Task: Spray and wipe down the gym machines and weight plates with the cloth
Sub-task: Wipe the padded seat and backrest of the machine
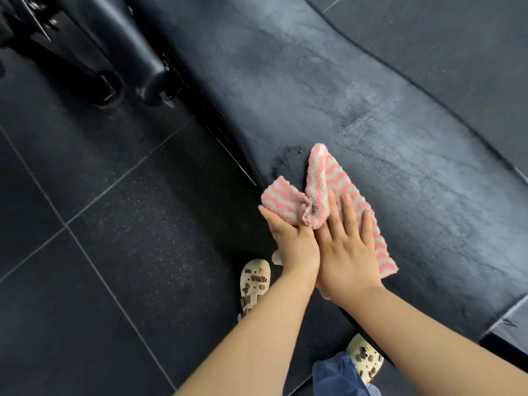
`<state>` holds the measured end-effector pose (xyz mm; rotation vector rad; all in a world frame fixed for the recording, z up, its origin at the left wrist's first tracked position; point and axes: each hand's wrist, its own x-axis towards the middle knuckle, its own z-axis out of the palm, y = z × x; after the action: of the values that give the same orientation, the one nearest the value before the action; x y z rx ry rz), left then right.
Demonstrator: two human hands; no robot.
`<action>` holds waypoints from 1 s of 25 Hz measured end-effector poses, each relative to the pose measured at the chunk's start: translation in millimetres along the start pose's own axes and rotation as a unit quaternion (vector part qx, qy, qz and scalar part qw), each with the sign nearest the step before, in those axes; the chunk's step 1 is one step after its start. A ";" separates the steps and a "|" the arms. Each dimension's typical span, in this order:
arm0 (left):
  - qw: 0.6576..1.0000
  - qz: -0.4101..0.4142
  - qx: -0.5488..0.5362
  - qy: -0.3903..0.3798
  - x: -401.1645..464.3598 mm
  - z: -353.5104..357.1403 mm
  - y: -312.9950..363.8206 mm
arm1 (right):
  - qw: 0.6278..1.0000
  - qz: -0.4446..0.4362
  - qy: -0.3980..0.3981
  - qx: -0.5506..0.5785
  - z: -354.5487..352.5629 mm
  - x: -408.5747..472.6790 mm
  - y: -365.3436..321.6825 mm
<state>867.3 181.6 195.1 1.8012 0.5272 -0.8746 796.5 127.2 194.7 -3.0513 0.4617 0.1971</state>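
Our cloth (pixel 328 192) lies bunched on the pad (pixel 371 115) near its edge. Right hand (pixel 347 247) presses it flat-fingered; left hand (pixel 288 238) pinches a corner. Bunched folds could skip wet streaks, or the cloth could slip to the floor (pixel 114 224).

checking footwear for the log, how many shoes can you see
2: one cream clog on the floor left of the forearms, another clog near the bottom edge beside the bench pad, partly covered by a trouser leg.
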 end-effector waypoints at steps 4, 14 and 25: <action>0.990 -0.090 -0.048 0.094 20.8 5.3 22.4 | 0.999 0.029 -0.013 0.000 5.8 6.1 -6.2; 0.995 -0.006 -0.068 0.069 61.7 -27.4 84.9 | 1.000 -0.004 0.027 0.013 -6.0 101.0 -16.1; 0.975 -0.041 -0.171 0.138 115.6 -47.8 144.3 | 0.999 -0.014 0.035 0.020 -19.3 176.5 -28.8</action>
<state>1057.3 165.4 204.0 1.5973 0.8797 -0.5478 974.5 102.0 191.2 -3.0317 0.4203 0.0799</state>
